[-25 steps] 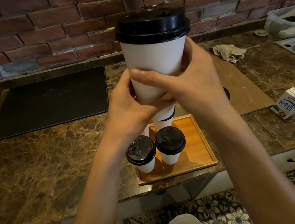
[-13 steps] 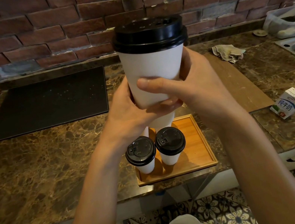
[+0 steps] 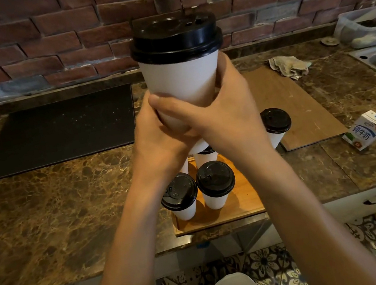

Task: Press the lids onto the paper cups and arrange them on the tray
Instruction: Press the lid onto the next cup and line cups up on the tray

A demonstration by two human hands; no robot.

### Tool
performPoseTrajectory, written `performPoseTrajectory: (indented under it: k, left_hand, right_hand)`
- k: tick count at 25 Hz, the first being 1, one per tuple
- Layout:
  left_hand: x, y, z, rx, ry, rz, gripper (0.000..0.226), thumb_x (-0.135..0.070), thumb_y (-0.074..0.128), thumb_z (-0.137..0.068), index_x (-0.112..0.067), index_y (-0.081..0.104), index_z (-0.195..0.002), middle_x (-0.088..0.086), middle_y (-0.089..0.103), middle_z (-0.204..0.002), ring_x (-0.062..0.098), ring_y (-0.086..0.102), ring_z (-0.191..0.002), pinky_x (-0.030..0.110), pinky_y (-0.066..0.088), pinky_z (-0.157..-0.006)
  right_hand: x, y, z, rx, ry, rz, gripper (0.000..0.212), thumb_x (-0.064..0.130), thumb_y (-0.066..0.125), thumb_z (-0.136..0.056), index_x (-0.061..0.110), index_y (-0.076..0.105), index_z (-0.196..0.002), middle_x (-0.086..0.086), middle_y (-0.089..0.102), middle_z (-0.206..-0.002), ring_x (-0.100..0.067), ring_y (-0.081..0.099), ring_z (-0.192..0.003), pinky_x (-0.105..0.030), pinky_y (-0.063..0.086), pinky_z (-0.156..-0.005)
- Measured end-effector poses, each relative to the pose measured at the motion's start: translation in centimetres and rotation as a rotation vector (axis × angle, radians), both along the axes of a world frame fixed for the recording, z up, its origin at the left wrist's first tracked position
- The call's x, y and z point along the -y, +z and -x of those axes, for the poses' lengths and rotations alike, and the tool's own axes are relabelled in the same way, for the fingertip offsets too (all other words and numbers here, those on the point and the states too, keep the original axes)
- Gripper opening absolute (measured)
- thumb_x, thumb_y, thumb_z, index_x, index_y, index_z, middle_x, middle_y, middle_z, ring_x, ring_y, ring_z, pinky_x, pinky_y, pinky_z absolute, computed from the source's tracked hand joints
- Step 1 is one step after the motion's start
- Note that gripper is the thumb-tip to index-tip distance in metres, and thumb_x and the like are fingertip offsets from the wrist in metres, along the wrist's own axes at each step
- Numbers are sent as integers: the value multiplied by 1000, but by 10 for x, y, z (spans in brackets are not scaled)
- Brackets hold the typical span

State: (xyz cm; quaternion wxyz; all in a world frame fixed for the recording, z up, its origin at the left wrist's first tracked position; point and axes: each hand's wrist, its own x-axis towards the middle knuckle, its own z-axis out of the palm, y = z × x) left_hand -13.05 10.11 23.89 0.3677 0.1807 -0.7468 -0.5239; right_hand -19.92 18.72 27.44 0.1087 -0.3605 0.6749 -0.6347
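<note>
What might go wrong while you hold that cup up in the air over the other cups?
The left hand and right hand grip the held cup low down; a hard squeeze may dent it or pop its black lid loose.
It hangs above the lidded cups on the tray; a careless landing may topple them.
The tray lies near the counter front edge, so a bump might shove it off.

Left grip [image 3: 158, 135] and right grip [image 3: 224, 113] wrap white paper cup [image 3: 182, 80], black plastic lid [image 3: 174, 36] on top, held above wooden tray [image 3: 245, 203] on brown marble worktop [image 3: 66, 201]. Two lidded cups [image 3: 179, 194] [image 3: 215, 180] stand at tray front.
</note>
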Motion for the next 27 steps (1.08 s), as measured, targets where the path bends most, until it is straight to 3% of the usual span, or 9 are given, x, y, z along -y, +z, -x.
performPoseTrajectory:
  k: [4,7,10,16,19,23,27]
  left_hand:
    - [0,-3,-2,6,-3,-15,64,-12,76,-72,-8,49,-129,-12,60,-111,-15,58,-101,1,46,-75]
    - [0,-1,-2,11,-19,2,63,-11,78,-69,-18,48,-124,-21,59,-103,-22,56,-95,-3,43,-70]
    - [3,2,-3,11,-39,-15,65,-11,82,-66,-28,46,-118,-21,61,-104,-18,58,-96,-1,45,-72]
    - [5,4,-2,22,-132,-51,78,-13,83,-63,-15,46,-132,-8,61,-119,-4,60,-109,7,49,-77]
    - [2,5,-5,19,-149,-52,75,-25,81,-59,-19,48,-126,-15,65,-109,-8,61,-103,5,49,-74]
    - [-2,8,-10,39,-134,-42,66,-33,81,-54,-36,49,-112,-36,64,-98,-14,59,-98,1,47,-68]
    - [-4,7,-10,24,-99,-25,63,-36,80,-54,-38,49,-109,-37,64,-97,-16,59,-98,1,47,-69]
  right_hand:
    - [1,-3,-4,-5,-51,5,79,43,86,-66,19,50,-132,6,61,-120,-9,57,-114,-36,55,-90]
    - [-1,0,0,-15,-60,18,75,42,87,-65,20,53,-128,9,63,-116,-3,60,-107,-31,57,-86]
    - [-3,3,4,-9,-21,51,75,40,88,-65,19,54,-128,9,64,-115,-1,61,-105,-27,58,-84]
    - [-9,4,15,-3,70,58,73,34,88,-66,18,54,-128,8,65,-116,-3,62,-106,-27,58,-84]
    - [-13,1,22,48,177,38,67,28,86,-68,18,56,-127,4,66,-116,-9,63,-108,-34,59,-86]
    - [-16,3,30,65,287,-29,57,27,83,-67,24,58,-119,9,68,-111,-3,64,-104,-22,56,-82]
    - [-15,4,29,39,296,-71,62,30,82,-69,24,55,-124,9,66,-114,-1,63,-105,-24,57,-85]
